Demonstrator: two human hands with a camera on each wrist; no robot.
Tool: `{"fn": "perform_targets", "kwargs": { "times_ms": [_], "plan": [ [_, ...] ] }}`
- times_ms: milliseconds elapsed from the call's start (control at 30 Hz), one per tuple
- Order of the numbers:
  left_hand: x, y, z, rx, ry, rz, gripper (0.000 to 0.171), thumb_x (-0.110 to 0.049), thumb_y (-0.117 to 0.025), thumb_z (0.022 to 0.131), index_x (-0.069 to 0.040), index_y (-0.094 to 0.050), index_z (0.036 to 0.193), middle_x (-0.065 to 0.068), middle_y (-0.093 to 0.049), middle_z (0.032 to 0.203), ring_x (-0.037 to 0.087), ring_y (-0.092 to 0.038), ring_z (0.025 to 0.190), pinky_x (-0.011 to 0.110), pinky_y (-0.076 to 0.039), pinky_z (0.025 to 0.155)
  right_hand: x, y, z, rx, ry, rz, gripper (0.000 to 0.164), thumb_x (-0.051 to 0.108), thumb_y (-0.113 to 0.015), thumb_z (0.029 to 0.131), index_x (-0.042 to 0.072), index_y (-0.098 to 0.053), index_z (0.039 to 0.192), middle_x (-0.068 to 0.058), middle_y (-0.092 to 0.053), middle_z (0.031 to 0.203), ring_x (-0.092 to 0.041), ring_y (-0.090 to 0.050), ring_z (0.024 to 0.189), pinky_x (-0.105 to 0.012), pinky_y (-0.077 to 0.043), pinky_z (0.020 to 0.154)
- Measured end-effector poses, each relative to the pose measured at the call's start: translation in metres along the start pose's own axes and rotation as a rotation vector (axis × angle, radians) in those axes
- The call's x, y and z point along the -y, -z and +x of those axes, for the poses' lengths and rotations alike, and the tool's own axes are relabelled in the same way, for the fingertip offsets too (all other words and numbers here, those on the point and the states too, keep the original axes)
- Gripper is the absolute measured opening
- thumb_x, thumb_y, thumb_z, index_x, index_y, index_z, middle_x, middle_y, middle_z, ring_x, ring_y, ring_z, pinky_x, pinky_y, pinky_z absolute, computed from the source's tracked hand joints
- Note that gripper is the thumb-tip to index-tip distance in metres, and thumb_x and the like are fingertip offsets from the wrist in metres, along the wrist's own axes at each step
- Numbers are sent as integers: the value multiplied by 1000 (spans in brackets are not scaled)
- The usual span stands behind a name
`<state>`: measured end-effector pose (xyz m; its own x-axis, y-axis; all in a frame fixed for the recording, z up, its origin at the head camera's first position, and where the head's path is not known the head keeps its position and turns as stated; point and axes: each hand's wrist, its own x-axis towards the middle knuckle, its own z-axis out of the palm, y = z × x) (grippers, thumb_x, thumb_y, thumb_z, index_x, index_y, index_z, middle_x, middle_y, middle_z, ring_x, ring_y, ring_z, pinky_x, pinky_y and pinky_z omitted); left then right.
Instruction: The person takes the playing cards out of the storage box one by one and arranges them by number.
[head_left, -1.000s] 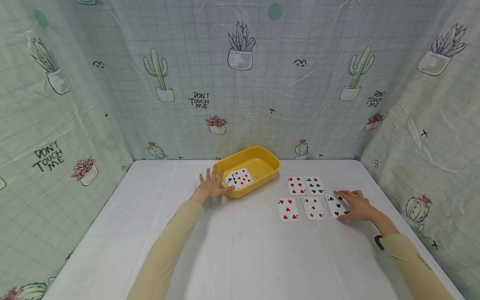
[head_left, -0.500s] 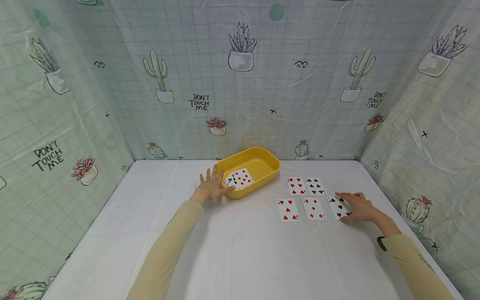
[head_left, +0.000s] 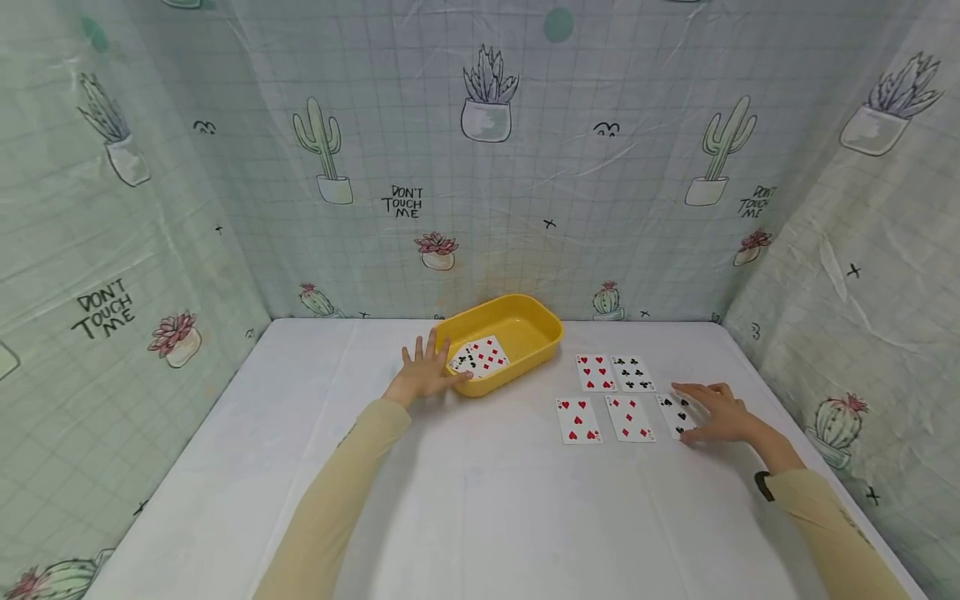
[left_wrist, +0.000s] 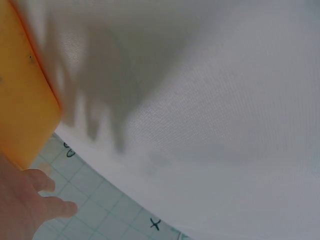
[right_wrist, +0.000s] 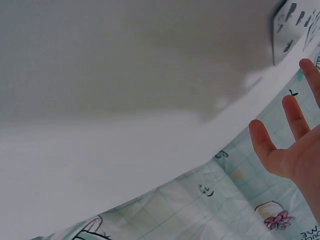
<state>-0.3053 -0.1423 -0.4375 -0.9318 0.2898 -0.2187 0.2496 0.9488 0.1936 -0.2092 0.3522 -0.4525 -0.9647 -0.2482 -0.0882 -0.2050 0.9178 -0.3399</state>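
Note:
My left hand [head_left: 423,372] rests with spread fingers at the near left end of a yellow tray [head_left: 553,333], its thumb along the rim. Inside the tray lie loose playing cards [head_left: 487,357], a diamonds card and a clubs card showing face up. At the right, my right hand [head_left: 720,414] reaches over a spades card [head_left: 673,412], thumb and forefinger at its lower and upper edges, covering its right side. Left of that card, in the same row, are a diamonds card [head_left: 630,418] and a hearts card [head_left: 578,420]. The right wrist view shows extended, parted fingers [right_wrist: 295,117].
Behind the front row lie another hearts card [head_left: 596,372] and a clubs card [head_left: 633,373], side by side. A white cloth covers the table [head_left: 480,517]. Printed curtains [head_left: 480,192] with cactus drawings enclose the back and both sides.
The spades card and my right hand have shifted slightly to the right. My left hand and the tray have stayed put.

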Motion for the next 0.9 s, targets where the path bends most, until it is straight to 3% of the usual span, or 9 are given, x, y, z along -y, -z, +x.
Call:
{"fn": "perform_targets", "kwargs": {
  "times_ms": [233, 467, 900],
  "plan": [
    [-1, 2, 0, -1, -3, 9, 90, -71, -30, 81, -13, -4, 145, 17, 14, 149, 45, 5, 135, 65, 0, 103, 11, 9, 10, -23, 27, -5, 81, 37, -73, 69, 7, -36, 134, -23, -37, 134, -42, -25, 112, -66, -25, 80],
    [-1, 2, -1, -2, -2, 12, 91, -71, -30, 80, -13, -5, 145, 17, 14, 149, 45, 4, 135, 64, 0, 103, 25, 15, 25, -115, 114, -1, 77, 39, -71, 71, 9, -37, 133, -22, -43, 129, -39, -27, 109, -65, -26, 77],
    [-1, 2, 1, -4, 0, 18, 90, -71, -31, 81, -13, -5, 145, 17, 13, 149, 45, 3, 135, 64, -2, 103, 65, 30, 61, -89, 161, -23, 73, 31, -67, 77, 10, -33, 137, -19, -40, 135, -40, -25, 118, -67, -22, 86]
  ]
}}
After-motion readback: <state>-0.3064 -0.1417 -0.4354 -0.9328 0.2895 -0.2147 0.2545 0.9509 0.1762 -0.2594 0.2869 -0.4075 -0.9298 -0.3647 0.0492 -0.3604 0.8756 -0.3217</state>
